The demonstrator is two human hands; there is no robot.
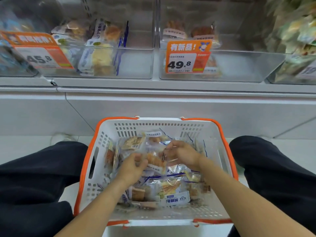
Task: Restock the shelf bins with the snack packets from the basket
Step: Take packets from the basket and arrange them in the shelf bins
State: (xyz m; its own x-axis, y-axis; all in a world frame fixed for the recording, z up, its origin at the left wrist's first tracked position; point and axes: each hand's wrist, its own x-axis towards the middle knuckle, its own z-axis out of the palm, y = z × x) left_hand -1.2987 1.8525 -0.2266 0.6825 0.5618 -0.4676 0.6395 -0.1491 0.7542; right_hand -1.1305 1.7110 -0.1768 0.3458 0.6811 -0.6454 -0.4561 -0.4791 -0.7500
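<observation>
Head view: both hands dig in the basket (220, 134), left hand (135, 166) and right hand (183, 153) pinching snack packets (155, 159). Gathering, I'd judge; next comes lifting them to the shelf bins (239, 65).

The location is a retail shop: orange price tags (187, 57) front clear shelf bins (213, 65) of packaged snacks, above a white shopping basket (153, 124).
</observation>
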